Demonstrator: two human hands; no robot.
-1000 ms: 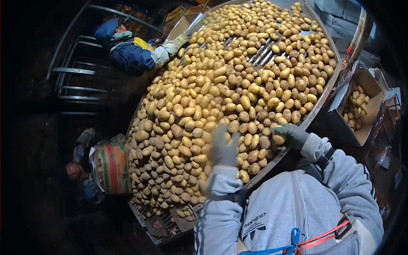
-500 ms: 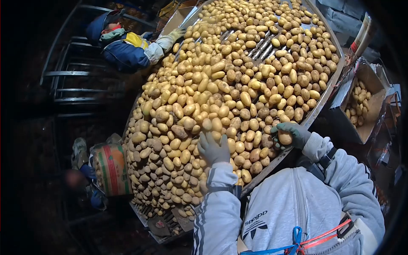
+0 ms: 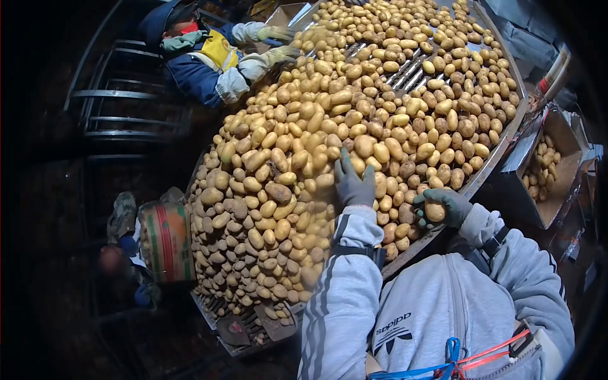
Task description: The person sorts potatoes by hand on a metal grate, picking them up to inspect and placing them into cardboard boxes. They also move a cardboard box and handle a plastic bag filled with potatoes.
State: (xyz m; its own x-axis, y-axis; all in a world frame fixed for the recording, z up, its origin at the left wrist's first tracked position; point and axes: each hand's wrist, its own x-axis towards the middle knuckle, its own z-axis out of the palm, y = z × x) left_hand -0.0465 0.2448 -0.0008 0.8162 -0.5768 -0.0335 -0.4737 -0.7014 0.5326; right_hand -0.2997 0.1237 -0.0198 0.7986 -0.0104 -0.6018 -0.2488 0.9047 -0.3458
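Loose potatoes (image 3: 285, 190) lie heaped over a wide metal sorting table (image 3: 491, 161). My left hand (image 3: 356, 185), in a grey-green glove, reaches over the near part of the heap. Its fingers and thumb are apart and touch potatoes, with one potato (image 3: 358, 166) between them that does not look gripped. Close to the table's right-hand rim, my right hand (image 3: 451, 206), gloved the same way, has its fingers curled round a single potato (image 3: 434, 211).
Across the table a person in a blue jacket (image 3: 196, 76) reaches into the potatoes with gloved hands. A cardboard box (image 3: 557, 180) of potatoes stands beyond the right rim. At the left, a printed sack (image 3: 166, 240) stands against the table, near a second person's sleeve (image 3: 121, 215).
My left hand has shifted to the right and farther up over the heap. My right hand keeps its potato near the rim. The person opposite now stretches both gloved hands onto the table.
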